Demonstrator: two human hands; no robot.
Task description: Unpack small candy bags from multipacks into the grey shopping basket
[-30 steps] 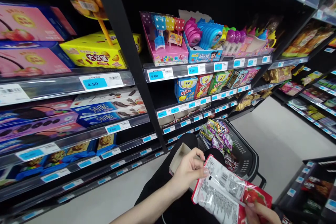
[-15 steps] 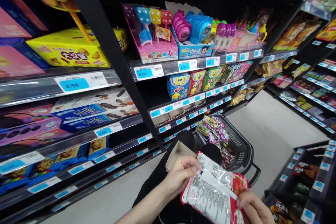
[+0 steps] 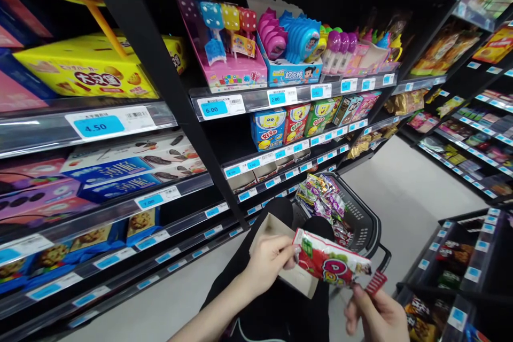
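Between my two hands, above my lap, hangs a red and white candy packet [image 3: 331, 262] with fruit pictures and big lettering on its upward side. My left hand [image 3: 266, 262] pinches its left end between thumb and fingers. At the lower right corner, the fingers of my right hand [image 3: 374, 310] are closed on the packet. An open cardboard box [image 3: 302, 279] rests on my legs beneath it, partly covered by the packet and my left hand.
On the floor past my knees stands a dark shopping basket [image 3: 374, 230] holding several colourful packets [image 3: 320, 192]. Shelves of boxed sweets [image 3: 294, 72] and biscuits rise ahead and to the left. A low black rack [image 3: 449, 256] stands at right.
The packet has been turned over, from its white printed back to its red front. It now looks folded or edge-narrowed, and the box beneath shows more. The view has shifted slightly.
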